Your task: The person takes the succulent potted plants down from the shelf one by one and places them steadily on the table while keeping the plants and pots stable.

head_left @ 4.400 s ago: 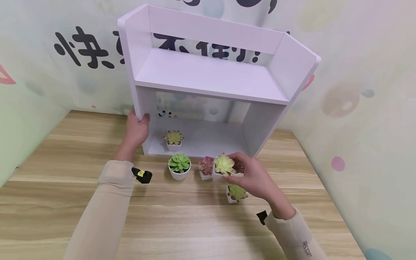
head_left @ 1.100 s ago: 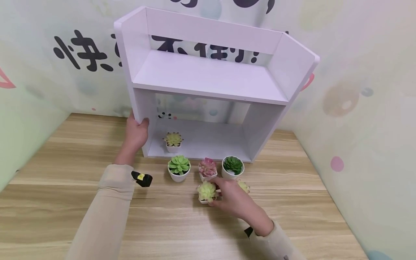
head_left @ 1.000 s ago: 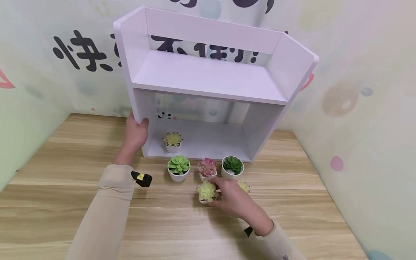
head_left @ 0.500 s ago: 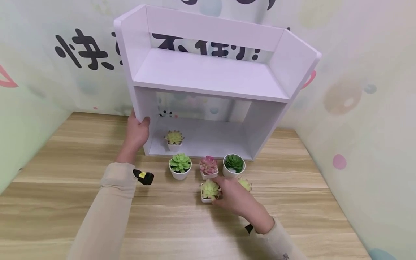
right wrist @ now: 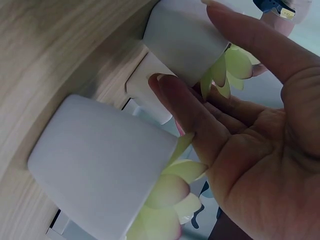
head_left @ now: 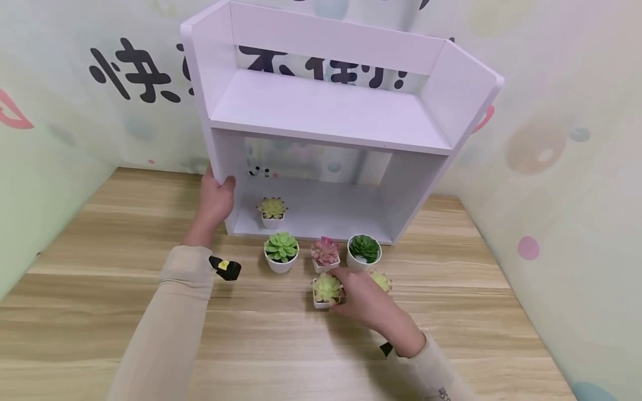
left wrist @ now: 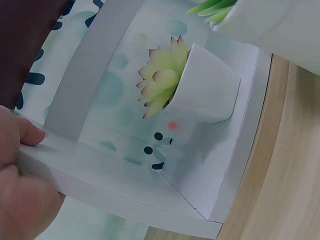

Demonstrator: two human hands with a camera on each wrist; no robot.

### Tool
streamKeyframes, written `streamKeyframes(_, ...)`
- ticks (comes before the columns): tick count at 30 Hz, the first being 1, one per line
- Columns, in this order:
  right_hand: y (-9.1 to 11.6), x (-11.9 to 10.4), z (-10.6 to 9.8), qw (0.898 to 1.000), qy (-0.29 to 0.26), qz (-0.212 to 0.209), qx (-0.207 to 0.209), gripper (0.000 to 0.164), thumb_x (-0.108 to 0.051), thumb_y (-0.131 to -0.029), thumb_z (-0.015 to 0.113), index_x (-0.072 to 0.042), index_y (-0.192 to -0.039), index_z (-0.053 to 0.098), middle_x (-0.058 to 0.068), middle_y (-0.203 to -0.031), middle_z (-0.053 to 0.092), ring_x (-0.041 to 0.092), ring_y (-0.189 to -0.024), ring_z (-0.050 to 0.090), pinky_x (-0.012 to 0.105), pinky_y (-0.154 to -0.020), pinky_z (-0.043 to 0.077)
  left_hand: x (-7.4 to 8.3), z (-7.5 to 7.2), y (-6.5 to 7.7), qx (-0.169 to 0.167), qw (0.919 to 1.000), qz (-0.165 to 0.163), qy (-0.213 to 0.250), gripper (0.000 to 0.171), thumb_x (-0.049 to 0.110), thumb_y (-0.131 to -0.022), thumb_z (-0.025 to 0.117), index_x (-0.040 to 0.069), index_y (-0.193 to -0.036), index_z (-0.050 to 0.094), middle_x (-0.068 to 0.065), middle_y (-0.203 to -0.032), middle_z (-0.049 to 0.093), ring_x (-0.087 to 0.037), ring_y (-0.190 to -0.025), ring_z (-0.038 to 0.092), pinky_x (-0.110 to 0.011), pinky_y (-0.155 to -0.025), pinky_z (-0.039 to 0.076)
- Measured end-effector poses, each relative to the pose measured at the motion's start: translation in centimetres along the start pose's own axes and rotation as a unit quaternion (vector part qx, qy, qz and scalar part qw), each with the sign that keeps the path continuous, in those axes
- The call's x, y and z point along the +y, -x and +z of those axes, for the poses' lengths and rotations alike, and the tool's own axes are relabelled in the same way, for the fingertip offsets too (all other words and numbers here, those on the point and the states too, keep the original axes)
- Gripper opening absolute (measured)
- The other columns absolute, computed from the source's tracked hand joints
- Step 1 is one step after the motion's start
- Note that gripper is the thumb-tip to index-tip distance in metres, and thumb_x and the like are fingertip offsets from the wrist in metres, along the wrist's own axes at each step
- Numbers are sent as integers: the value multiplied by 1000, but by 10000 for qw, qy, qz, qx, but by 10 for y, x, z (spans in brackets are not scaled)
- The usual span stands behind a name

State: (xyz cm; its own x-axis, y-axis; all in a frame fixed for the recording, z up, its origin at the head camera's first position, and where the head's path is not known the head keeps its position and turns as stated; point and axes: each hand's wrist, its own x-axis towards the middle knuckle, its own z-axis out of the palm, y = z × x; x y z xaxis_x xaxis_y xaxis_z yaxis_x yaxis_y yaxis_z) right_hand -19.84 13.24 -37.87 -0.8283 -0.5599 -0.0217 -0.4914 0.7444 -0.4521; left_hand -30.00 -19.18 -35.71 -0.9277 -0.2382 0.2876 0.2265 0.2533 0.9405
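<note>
In the head view my left hand grips the left side panel of a white two-tier shelf, thumb on its inner face. My right hand holds a pale yellow-green potted succulent between thumb and fingers; its white square pot stands on the table. Close behind is a pink-red succulent. To its right sits a dark green one in a round pot. Another yellow-green succulent is partly hidden behind my right hand; its pot looms large in the right wrist view.
A light green succulent in a round white pot stands before the shelf. On the lower shelf board, at left, is a yellow succulent with dark tips. Printed walls enclose the wooden table behind and at both sides.
Since the oldest frame, my right hand has brought the pale succulent toward me and left, down onto the table, uncovering the dark green one. Over the last second both hands stay nearly still.
</note>
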Motion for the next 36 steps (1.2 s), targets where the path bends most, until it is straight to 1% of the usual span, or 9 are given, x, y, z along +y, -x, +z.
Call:
streamKeyframes(5, 0, -2, -2, 9999, 77, -17, 70, 61, -2, -67, 88, 3, -122, 63, 15, -112, 72, 26, -98, 69, 42, -88, 59, 2, -1, -1, -56, 10000, -4, -31, 53, 4, -101, 36, -6, -153, 28, -32, -149, 44, -46, -137, 45, -61, -114, 37)
streamKeyframes(8, 0, -3, -4, 9998, 114, -58, 117, 59, -2, -68, 88, 3, -121, 64, 14, -112, 72, 25, -98, 68, 42, -88, 59, 3, -1, -1, -28, 10000, 9, -63, 52, 5, -101, 37, -6, -152, 29, -32, -147, 46, -47, -136, 46, -61, -113, 38)
streamKeyframes(11, 1, -4, -7, 9999, 85, -38, 118, 61, -2, -68, 89, 2, -123, 63, 14, -113, 72, 25, -100, 69, 42, -89, 59, 3, 0, -2, 11, 10000, 17, -67, 51, 4, -101, 37, -7, -150, 30, -33, -146, 46, -48, -135, 46, -61, -113, 38)
streamKeyframes(14, 2, -4, -10, 9999, 76, 66, 78, 65, -4, -69, 89, 1, -128, 62, 14, -112, 72, 26, -99, 68, 42, -88, 59, 3, 0, -3, 58, 9999, 28, -87, 51, 4, -100, 38, -7, -150, 31, -33, -146, 46, -47, -135, 46, -60, -114, 38)
streamKeyframes(18, 4, -5, -17, 9999, 92, 82, 58, 68, -8, -69, 90, -1, -130, 61, 13, -112, 72, 26, -97, 69, 41, -85, 59, 2, 0, -4, 62, 9999, 14, -79, 52, 4, -100, 38, -7, -150, 31, -33, -146, 46, -46, -136, 46, -60, -115, 37)
streamKeyframes(23, 4, -8, -26, 9998, 136, -86, 107, 65, -11, -70, 90, 0, -128, 62, 13, -115, 72, 27, -101, 69, 43, -88, 59, 3, -1, -3, 52, 10000, -15, -26, 52, 4, -100, 37, -6, -151, 30, -32, -146, 46, -46, -135, 46, -60, -114, 37)
streamKeyframes(28, 2, -11, -37, 9993, 123, -341, -20, 65, -10, -71, 89, 2, -129, 61, 17, -123, 70, 31, -108, 69, 44, -93, 58, 4, -2, -4, 15, 10000, -2, 7, 52, 4, -100, 37, -6, -150, 30, -33, -146, 45, -48, -135, 45, -61, -114, 38)
streamKeyframes(32, 1, -14, -45, 9981, 138, -591, -133, 60, -4, -75, 83, 1, -130, 61, 17, -124, 71, 33, -108, 70, 43, -90, 59, 5, -2, -2, 36, 9999, -19, -101, 52, 4, -100, 38, -5, -151, 30, -32, -146, 46, -47, -135, 46, -61, -114, 38)
streamKeyframes(36, -3, -18, -49, 9960, 249, -847, -148, 47, -3, -80, 77, -1, -125, 63, 13, -118, 73, 28, -102, 71, 39, -84, 59, 3, -2, 2, -6, 9997, -108, -198, 52, 3, -100, 38, -4, -151, 30, -31, -147, 46, -45, -136, 46, -61, -114, 37)
